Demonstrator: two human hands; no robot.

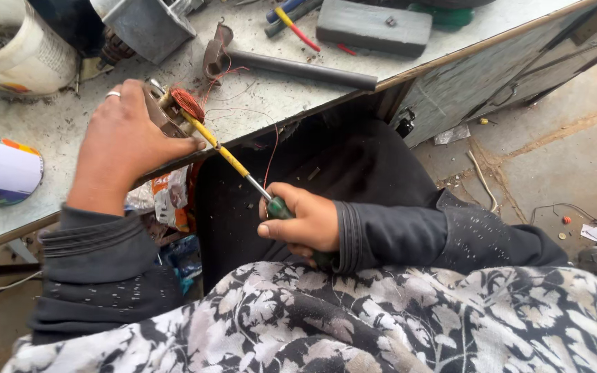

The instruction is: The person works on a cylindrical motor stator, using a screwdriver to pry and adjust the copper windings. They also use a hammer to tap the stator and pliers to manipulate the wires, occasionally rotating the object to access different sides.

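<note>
Two hands working on one small motor part [174, 110] with a copper winding, sitting at the near edge of the grey workbench [257, 97] and partly hidden under fingers. Clamping down over that part from above: the left hand [122, 141], fingers curled tight around it, a ring on one finger. Gripping the green handle of a screwdriver [240, 169]: the right hand [305, 221], closed firmly in a fist, below and to the right of the motor part, off the bench edge and over the dark lap. Running up from that fist to the winding: the yellow-sleeved shaft, its tip touching the copper coil (exact contact spot too small to make out). Trailing from the part across the bench and down over the edge: thin reddish wires [271, 148].

Lying beyond the motor part, further back on the bench: a dark metal rod [298, 69] with a bracket at its left end. Resting behind that rod: a flat grey block [373, 27], with red- and yellow-handled pliers [291, 21] just to its left. Standing well to the left of the part: a white bucket [19, 45] with debris inside, and nearer, on its side, a colourful can [1, 169]. Sitting behind the part, toward the bench's back: a grey metal box [150, 24].
</note>
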